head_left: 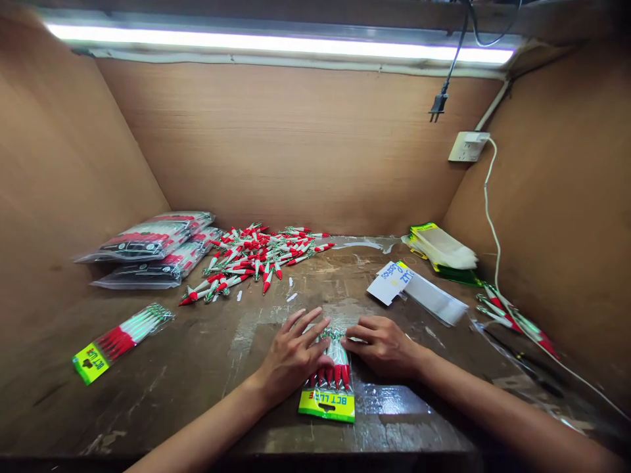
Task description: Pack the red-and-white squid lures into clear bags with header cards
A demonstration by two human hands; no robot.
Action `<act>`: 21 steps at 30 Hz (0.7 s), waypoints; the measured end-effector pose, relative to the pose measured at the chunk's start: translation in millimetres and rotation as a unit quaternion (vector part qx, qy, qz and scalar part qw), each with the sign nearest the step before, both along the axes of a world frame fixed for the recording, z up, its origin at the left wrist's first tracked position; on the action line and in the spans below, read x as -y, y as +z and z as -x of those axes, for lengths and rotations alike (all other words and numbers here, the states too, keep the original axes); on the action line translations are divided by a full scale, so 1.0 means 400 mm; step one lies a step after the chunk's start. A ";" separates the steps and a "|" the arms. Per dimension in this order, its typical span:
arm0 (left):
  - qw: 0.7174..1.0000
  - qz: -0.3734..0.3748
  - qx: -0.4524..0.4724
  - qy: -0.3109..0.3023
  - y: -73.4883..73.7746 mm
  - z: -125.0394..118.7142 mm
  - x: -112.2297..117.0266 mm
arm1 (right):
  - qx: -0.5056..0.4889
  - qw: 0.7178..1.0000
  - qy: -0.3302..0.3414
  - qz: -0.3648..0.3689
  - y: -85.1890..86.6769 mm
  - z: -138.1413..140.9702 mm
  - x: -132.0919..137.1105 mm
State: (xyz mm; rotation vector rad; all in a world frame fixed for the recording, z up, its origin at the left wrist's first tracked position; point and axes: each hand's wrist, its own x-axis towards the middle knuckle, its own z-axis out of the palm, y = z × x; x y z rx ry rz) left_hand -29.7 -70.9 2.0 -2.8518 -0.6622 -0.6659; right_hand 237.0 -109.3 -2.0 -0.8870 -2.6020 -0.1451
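A clear packet of red-and-white lures (331, 374) with a yellow-green header card lies near the front edge of the worn wooden bench (197, 368). My left hand (293, 355) lies flat on the packet's left side, fingers spread. At the packet's right edge rests my right hand (382, 345), its fingers bent and pressing on the bag.
A loose heap of red-and-white lures (256, 256) lies at the back middle. Two big filled bags (152, 253) sit back left. One finished packet (121, 341) lies front left. Empty bags (424, 292), a stack of bags (441, 249) and loose lures (513, 318) are right.
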 end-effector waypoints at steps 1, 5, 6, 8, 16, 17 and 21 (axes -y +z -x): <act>1.000 0.001 -0.002 0.014 0.001 0.002 0.007 | -0.006 1.000 0.002 0.010 0.003 -0.002 0.007; 0.998 0.029 -0.010 0.061 -0.003 0.013 0.029 | -0.125 0.988 -0.033 0.084 0.000 -0.020 0.014; 0.997 0.037 -0.015 0.069 -0.004 0.017 0.033 | -0.164 0.979 -0.053 0.106 -0.001 -0.023 0.009; 0.996 0.044 -0.022 0.080 -0.005 0.023 0.039 | -0.217 0.962 -0.085 0.143 -0.003 -0.026 -0.007; 0.997 0.011 -0.072 0.035 -0.006 0.029 0.036 | -0.182 0.965 -0.077 0.174 -0.024 0.003 -0.053; 0.996 0.012 -0.074 0.037 -0.010 0.030 0.035 | -0.175 0.969 -0.080 0.157 -0.029 0.005 -0.053; 0.996 0.012 -0.072 0.058 -0.026 0.033 0.034 | -0.079 0.990 -0.105 0.046 -0.042 0.005 -0.041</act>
